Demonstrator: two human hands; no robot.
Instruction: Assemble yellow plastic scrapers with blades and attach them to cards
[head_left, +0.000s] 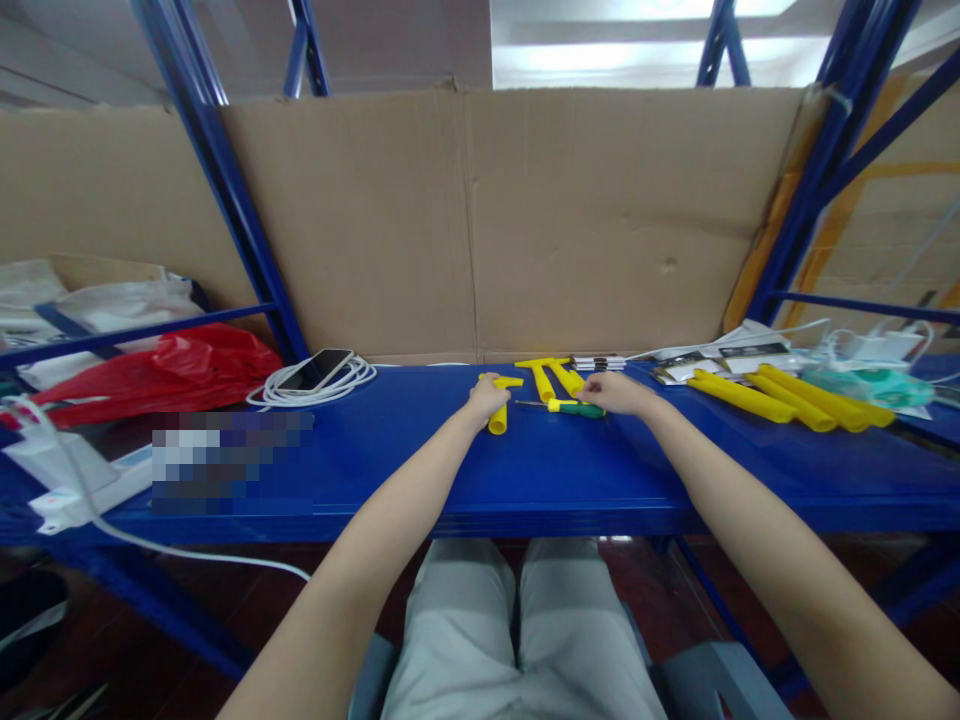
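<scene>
My left hand (487, 395) is closed around a yellow T-shaped plastic piece (497, 421), whose tubular handle points toward me over the blue table. My right hand (621, 393) is beside a screwdriver (576, 408) with a green and yellow handle. The screwdriver lies sideways, its shaft pointing left. My right fingertips are pinched together just above its handle; what they hold, if anything, is too small to make out. Two more yellow T-shaped pieces (541, 383) lie between my hands, toward the cardboard, the right one close to my right fingertips.
Several yellow tubes (795, 398) and small packets (757, 355) lie at right, near a green plastic bag (870, 385). A small stack (598, 363) sits behind my right hand. At left are a phone (319, 370) on coiled white cable and a red bag (180, 365). Cardboard (480, 230) walls the back.
</scene>
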